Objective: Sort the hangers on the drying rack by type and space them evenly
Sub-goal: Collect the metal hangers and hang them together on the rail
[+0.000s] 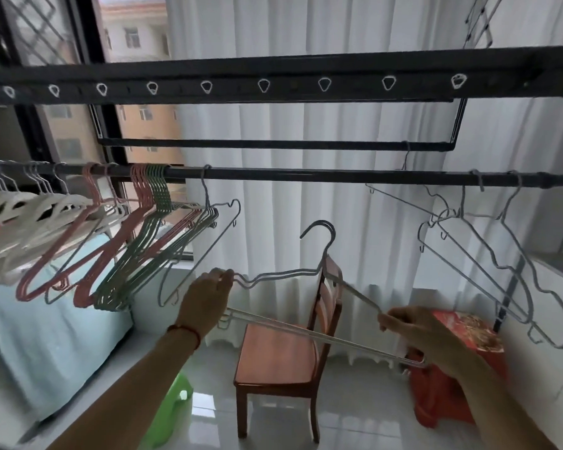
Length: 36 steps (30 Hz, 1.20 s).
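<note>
A black drying rack rod (306, 175) runs across the view. At its left hang several white plastic hangers (30, 209), then pink hangers (111, 254), green hangers (143, 251) and one grey wire hanger (205, 241). On the right of the rod hang grey wire hangers (501, 264). Below the rod, off it, I hold grey wire hangers (290, 274) with their hooks up. My left hand (205, 297) pinches their left shoulder. My right hand (416, 329) grips their right end and bottom bar.
A wide black bar with ringed holes (273, 84) crosses above, with a thinner frame bar (273, 145) behind. A wooden chair (290, 345) stands below, a red bag (462, 352) to its right, a green stool (173, 404) lower left. White curtains hang behind.
</note>
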### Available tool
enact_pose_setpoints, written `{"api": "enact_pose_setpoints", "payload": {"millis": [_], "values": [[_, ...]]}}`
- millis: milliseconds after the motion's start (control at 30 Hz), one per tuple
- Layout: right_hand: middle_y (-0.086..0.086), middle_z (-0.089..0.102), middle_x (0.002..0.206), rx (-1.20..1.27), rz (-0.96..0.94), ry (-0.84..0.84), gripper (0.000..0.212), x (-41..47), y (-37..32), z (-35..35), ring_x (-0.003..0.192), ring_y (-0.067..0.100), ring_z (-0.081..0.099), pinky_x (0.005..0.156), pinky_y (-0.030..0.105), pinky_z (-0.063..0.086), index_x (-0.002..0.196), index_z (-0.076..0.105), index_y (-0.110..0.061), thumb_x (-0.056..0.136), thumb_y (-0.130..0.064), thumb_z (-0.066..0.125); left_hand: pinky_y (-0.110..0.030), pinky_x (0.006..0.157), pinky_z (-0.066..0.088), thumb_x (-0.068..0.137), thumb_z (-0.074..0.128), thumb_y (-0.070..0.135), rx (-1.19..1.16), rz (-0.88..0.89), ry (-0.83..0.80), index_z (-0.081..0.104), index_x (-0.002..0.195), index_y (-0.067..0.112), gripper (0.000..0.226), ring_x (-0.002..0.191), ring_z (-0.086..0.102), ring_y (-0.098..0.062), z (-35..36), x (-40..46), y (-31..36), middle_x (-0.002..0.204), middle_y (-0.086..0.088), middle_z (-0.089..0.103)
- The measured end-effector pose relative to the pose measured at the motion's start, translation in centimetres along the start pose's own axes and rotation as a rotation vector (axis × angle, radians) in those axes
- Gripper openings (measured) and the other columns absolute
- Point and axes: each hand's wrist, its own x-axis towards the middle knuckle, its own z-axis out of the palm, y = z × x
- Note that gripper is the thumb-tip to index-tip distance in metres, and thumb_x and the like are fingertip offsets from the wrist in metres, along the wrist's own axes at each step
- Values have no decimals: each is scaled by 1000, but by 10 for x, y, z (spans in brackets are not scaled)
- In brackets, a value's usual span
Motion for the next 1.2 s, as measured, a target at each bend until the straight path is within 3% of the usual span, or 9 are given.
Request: {"api": "enact_pose_setpoints", "payload": {"millis": [100, 200, 300, 467, 533, 700, 800, 1067, 1200], "values": [[9, 46, 51, -61, -47, 124, 30, 0, -34, -4, 50, 19, 38, 55, 26, 31, 72, 77, -22, 76, -51, 70, -46, 98, 44, 89, 32, 50, 177, -4, 144, 51, 134, 6, 65, 117, 46, -35, 6, -1, 16, 126, -19, 49], [6, 65, 55, -119, -116, 210, 24, 4, -74, 0, 50, 16, 55, 61, 27, 39, 69, 77, -26, 84, -44, 72, -46, 107, 39, 84, 46, 35, 146, 40, 246, 46, 138, 3, 63, 125, 39, -36, 17, -12, 49, 134, -22, 42], [-11, 63, 49, -254, -151, 329, 26, 13, -116, 16, 46, 1, 56, 54, 21, 39, 72, 78, -22, 89, -39, 69, -35, 113, 32, 93, 56, 29, -192, -21, -25, 48, 138, 13, 48, 130, 39, -22, 23, -13, 91, 134, -7, 45], [1, 76, 79, -349, -128, 432, 25, 34, -155, 56, 72, 16, 72, 66, 22, 51, 86, 77, -9, 92, -30, 67, -41, 87, 55, 98, 55, 30, -897, -266, -435, 57, 92, 15, 16, 100, 53, -24, 0, 16, 155, 102, -7, 52], [6, 75, 82, -312, -100, 424, 22, 38, -171, 70, 75, 20, 71, 71, 27, 54, 89, 75, -4, 93, -23, 64, -39, 83, 55, 100, 51, 30, -867, -236, -471, 56, 99, 13, 18, 97, 52, -24, -8, 25, 164, 103, -8, 50], [4, 50, 59, 18, 28, 291, 24, 35, -201, 96, 45, 12, 50, 44, 24, 38, 88, 61, 3, 98, -17, 53, -46, 90, 52, 100, 46, 29, -790, -129, -483, 56, 106, 18, 17, 95, 56, -24, -16, 40, 165, 102, -4, 57], [8, 44, 61, 247, 41, 167, 19, 32, -216, 111, 43, 12, 46, 41, 25, 37, 88, 57, 7, 94, 2, 41, -36, 71, 56, 98, 50, 24, -781, -130, -448, 60, 95, 13, 14, 74, 60, -19, -21, 50, 152, 86, -4, 60], [26, 68, 87, 420, 16, -133, 32, 32, -220, 146, 79, 36, 72, 76, 42, 61, 106, 66, 12, 102, -16, 52, -26, 51, 44, 88, 53, 12, -884, -230, -382, 56, 63, 12, 25, 53, 52, -17, -47, 50, 98, 53, 0, 52], [24, 73, 95, 288, -27, -96, 25, 39, -209, 152, 81, 29, 72, 74, 34, 59, 108, 70, 5, 99, -14, 56, -29, 52, 53, 92, 49, 10, -954, -285, -395, 61, 75, 7, 21, 55, 60, -18, -53, 46, 75, 65, -7, 59]]}}
